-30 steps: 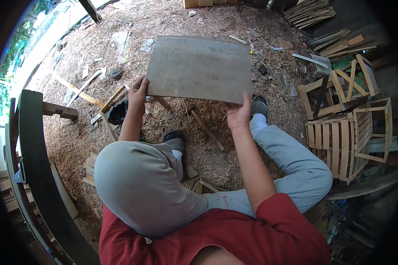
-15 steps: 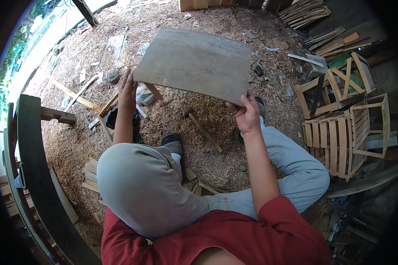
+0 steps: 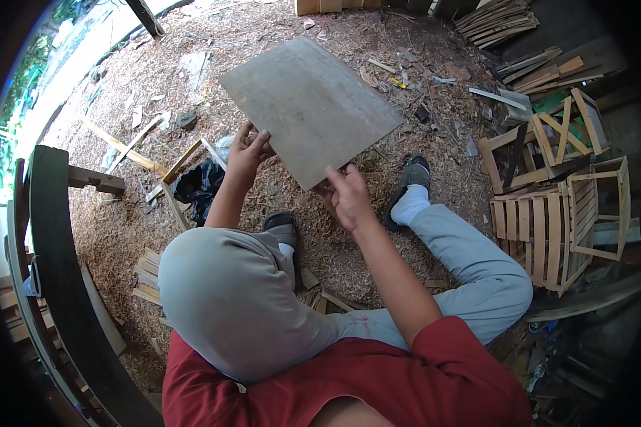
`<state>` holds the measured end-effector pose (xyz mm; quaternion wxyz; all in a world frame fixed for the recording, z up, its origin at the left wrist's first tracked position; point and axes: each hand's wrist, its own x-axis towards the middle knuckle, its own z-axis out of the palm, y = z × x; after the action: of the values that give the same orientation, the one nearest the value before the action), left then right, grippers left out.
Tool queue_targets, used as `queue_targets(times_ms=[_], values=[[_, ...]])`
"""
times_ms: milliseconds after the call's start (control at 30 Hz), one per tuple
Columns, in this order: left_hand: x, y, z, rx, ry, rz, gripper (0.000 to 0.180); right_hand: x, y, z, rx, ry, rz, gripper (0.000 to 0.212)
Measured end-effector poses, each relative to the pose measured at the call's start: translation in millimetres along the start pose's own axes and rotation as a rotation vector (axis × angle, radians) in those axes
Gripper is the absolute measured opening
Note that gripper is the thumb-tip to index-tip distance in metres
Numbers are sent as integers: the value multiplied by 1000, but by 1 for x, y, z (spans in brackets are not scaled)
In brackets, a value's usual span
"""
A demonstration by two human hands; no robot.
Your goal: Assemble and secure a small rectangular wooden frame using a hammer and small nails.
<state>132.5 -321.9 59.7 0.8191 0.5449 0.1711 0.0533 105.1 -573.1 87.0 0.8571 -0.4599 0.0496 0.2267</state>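
A flat grey-brown wooden board is held in the air in front of my legs, turned so one corner points down toward me. My left hand grips its left lower edge, thumb on top and fingers beneath. Close to the lowest corner, my right hand has its thumb over the edge; its other fingers are partly hidden under the board. Whatever lies behind the board and my right forearm, including the hammer seen earlier, does not show.
Shavings cover the ground. Slatted wooden crates stand at right, below a pile of wood strips. A dark curved beam runs along the left. Near my left hand are a black plastic bag and loose sticks.
The board has been rotated and drawn nearer. Both hands moved closer together: the left toward the right and downward, the right leftward and downward. A yellow object beyond the board is now uncovered.
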Motion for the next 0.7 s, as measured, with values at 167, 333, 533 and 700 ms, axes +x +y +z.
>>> queue_targets(times_ms=[167, 333, 533, 700], values=[[11, 13, -15, 34, 34, 44, 50, 36, -26, -45, 141, 157, -64, 33], [19, 31, -32, -72, 125, 72, 47, 61, -46, -34, 149, 66, -30, 33], [-12, 39, -49, -253, 34, 207, 51, 93, -61, 13, 19, 39, -88, 29], [-20, 54, -43, -299, 71, 168, 46, 106, -71, 41, -41, 19, -97, 31]])
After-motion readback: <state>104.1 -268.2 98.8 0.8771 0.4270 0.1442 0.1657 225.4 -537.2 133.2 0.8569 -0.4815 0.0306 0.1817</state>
